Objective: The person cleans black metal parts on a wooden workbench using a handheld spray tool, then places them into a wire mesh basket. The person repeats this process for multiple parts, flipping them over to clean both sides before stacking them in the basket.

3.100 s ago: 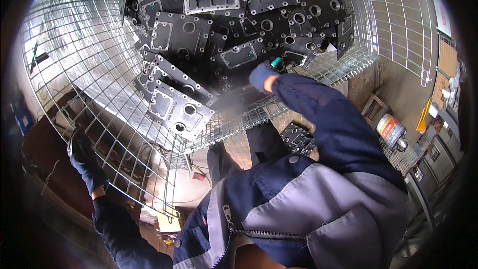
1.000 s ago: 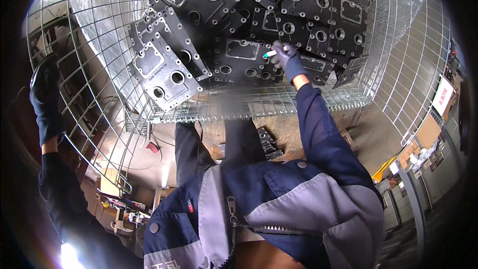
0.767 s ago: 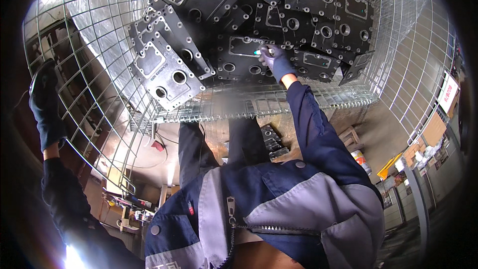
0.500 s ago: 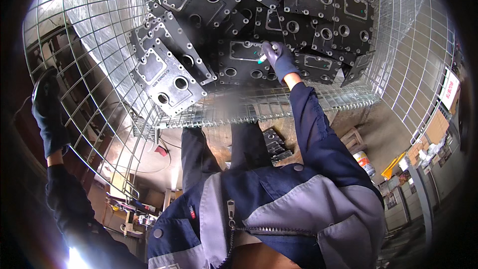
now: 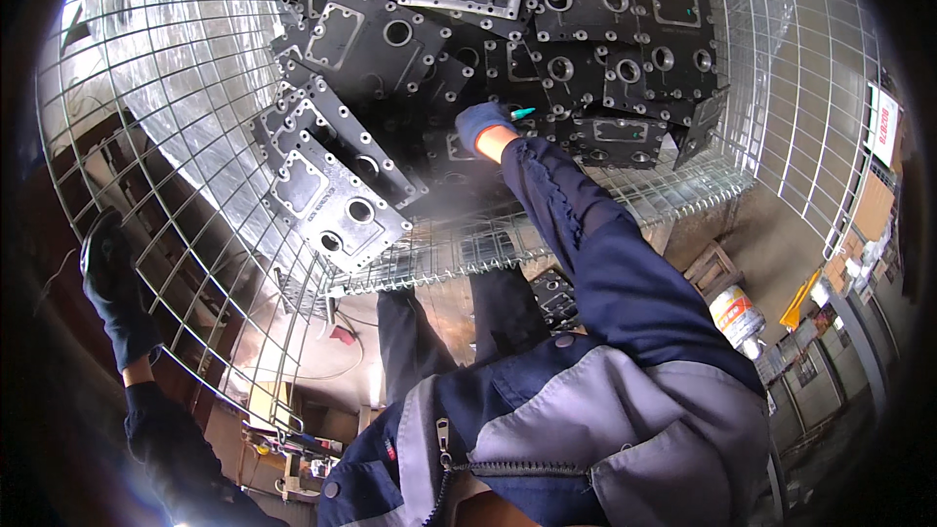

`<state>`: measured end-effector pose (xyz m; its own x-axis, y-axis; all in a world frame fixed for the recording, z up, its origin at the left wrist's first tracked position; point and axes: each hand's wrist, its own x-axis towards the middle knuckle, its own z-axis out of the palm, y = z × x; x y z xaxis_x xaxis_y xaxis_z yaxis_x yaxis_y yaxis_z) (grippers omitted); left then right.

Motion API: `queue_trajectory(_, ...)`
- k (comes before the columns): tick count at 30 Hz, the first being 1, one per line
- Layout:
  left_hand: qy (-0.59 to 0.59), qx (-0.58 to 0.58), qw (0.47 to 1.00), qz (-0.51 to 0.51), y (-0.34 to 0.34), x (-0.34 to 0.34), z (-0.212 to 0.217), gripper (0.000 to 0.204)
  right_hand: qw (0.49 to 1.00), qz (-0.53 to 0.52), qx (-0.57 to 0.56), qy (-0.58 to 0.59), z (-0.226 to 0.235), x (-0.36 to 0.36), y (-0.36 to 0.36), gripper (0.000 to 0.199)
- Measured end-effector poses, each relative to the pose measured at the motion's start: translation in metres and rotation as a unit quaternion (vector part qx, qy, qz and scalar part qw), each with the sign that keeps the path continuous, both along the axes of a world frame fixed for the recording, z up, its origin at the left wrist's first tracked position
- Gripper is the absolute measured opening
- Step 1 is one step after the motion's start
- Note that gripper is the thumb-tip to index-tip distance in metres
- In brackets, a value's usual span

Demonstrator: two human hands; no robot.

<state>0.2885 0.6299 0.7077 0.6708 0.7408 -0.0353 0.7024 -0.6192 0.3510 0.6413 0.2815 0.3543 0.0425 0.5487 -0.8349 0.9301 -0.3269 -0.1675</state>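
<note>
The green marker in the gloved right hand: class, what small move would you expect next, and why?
Probably a short dab onto the nearest dark metal plate: the right hand holds the green marker with its tip just above the stacked plates, while the left hand rests on the wire cage.

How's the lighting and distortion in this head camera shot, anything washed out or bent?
Head view: glare whitens the foil-lined cage wall at upper left; the gloved left hand sits in shadow; mesh wires bow toward the dark circular rim; the right hand and black plates look sharp.
</note>
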Motion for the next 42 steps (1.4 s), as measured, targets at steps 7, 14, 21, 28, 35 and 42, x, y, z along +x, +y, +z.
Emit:
queue_trajectory(7, -0.048, -0.05, 0.997, 0.033, 0.01, -0.016, -0.006, 0.024, 0.994, -0.034, 0.065, 0.083, 0.069, 0.036, -0.064, 0.021)
queue_trajectory(14, -0.093, -0.151, 0.982, 0.066, 0.023, -0.025, -0.013, 0.031, 0.915, -0.371, 0.119, 0.102, 0.165, 0.2, -0.091, 0.038)
queue_trajectory(21, 0.028, -0.04, 0.999, -0.004, 0.03, -0.022, -0.018, 0.029, 0.812, -0.507, 0.279, -0.072, 0.193, 0.32, -0.138, 0.036)
queue_trajectory(28, 0.034, -0.014, 0.999, 0.005, 0.014, -0.017, 0.001, 0.027, 0.614, -0.716, 0.305, 0.131, 0.095, 0.203, -0.181, 0.04)
queue_trajectory(35, 0.029, 0.003, 0.999, -0.018, 0.015, -0.01, -0.006, 0.026, 0.56, -0.772, 0.162, 0.255, 0.022, 0.126, -0.109, 0.056)
queue_trajectory(42, 0.01, 0.007, 0.999, -0.051, 0.009, -0.009, 0.004, 0.025, 0.735, -0.624, 0.249, 0.089, -0.029, 0.118, -0.068, 0.038)
